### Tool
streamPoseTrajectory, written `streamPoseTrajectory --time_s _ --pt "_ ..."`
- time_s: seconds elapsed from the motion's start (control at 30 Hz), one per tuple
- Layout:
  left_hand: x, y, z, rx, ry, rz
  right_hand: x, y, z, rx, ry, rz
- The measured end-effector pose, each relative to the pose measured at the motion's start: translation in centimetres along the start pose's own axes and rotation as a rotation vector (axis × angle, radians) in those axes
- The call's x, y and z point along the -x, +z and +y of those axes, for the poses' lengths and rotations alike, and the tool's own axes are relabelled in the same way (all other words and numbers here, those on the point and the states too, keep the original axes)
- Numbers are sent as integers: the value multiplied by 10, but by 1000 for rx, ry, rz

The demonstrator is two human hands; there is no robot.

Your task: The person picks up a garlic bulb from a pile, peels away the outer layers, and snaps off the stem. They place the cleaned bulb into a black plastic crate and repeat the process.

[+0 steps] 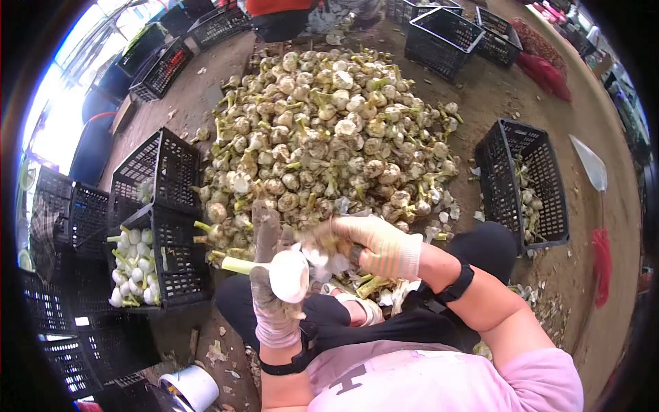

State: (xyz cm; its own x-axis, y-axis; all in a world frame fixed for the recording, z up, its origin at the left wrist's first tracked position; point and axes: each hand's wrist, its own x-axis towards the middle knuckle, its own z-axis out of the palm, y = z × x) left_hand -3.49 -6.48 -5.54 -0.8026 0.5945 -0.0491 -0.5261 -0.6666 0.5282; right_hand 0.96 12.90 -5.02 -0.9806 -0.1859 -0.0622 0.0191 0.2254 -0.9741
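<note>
A clean white garlic bulb [288,276] with a short green stem sits in my left hand [276,312], gripped between the thumb and the raised fingers of a soiled, striped-cuff glove. Close to its right side is my right hand [384,244], also gloved, with curled fingers smeared by motion. Pale, blurred bits of skin show between the two hands; what the right fingers hold, I cannot tell. Beyond both hands lies a big heap of unpeeled garlic [322,130] with soil and cut stems. Peelings and stems [384,292] are scattered below my right hand.
At left, a black crate [182,264] holds peeled white bulbs [137,268], with another crate [165,165] behind it. A crate [528,137] with some garlic stands right, near a white-bladed shovel [589,163]. A white bucket [195,384] is at lower left. Someone in orange [274,7] is beyond the heap.
</note>
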Motion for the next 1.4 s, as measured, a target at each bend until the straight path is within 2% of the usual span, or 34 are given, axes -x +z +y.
streamPoseTrajectory --time_s 0.03,0.07,0.1,0.13,0.2,0.3,0.33,0.37,0.43,0.47,0.5,0.57,0.63,0.7,0.73,0.87,0.97,1.0,1.13,1.2,1.23,1.3,1.33,1.4 --pt "-2 -8 3 31 -7 -53 -4 3 13 193 -211 -2" --pt "-7 -10 -7 -584 330 -5 1 -1 21 45 -186 -82" --pt "-5 -12 -6 -579 327 -3 5 -6 16 -101 -155 -156" --pt "-3 -15 -3 -734 242 33 7 -7 12 -97 -149 -153" --pt "-6 -20 3 -1031 147 38 9 -8 2 -544 71 -248" --pt "1 7 3 -835 142 55 16 -6 -17 -564 150 -251" --pt "0 10 -1 -695 219 67 13 -6 -3 -451 52 -224" --pt "1 14 1 -585 205 68 10 -3 6 -358 -13 -147" --pt "0 12 0 -687 285 91 3 -7 16 -16 -273 41" --pt "1 11 1 -686 285 94 3 -4 11 -174 -171 109" --pt "2 10 3 -675 272 67 4 -3 6 -175 -170 105" --pt "2 11 4 -666 262 41 7 -3 -6 -370 45 157" --pt "2 14 1 -751 302 52 12 -4 -21 -463 96 182" --pt "1 17 -1 -799 290 11 14 -6 -23 -111 36 126" --pt "1 18 -1 -848 280 -28 11 -4 -11 95 -193 211" --pt "2 22 -4 -1077 282 -81 9 -8 -12 264 -106 112" --pt "1 22 -4 -1251 307 -139 7 -9 -2 280 -77 51" --pt "2 20 -5 -1209 268 -104 8 -15 -2 324 -91 -33" --pt "4 19 -3 -1096 240 -137 9 -15 5 221 -87 -113" --pt "7 24 -4 -910 152 -46 9 -17 -2 237 -226 -124" --pt "7 22 -4 -910 153 -45 11 -16 -8 237 -226 -124" --pt "6 16 -5 -628 117 -23 14 -14 -22 -186 114 -99" --pt "6 19 -7 -532 170 -27 13 -14 -18 -184 111 -100" --pt "6 23 -4 -631 162 -19 11 -13 -9 110 -86 -29"
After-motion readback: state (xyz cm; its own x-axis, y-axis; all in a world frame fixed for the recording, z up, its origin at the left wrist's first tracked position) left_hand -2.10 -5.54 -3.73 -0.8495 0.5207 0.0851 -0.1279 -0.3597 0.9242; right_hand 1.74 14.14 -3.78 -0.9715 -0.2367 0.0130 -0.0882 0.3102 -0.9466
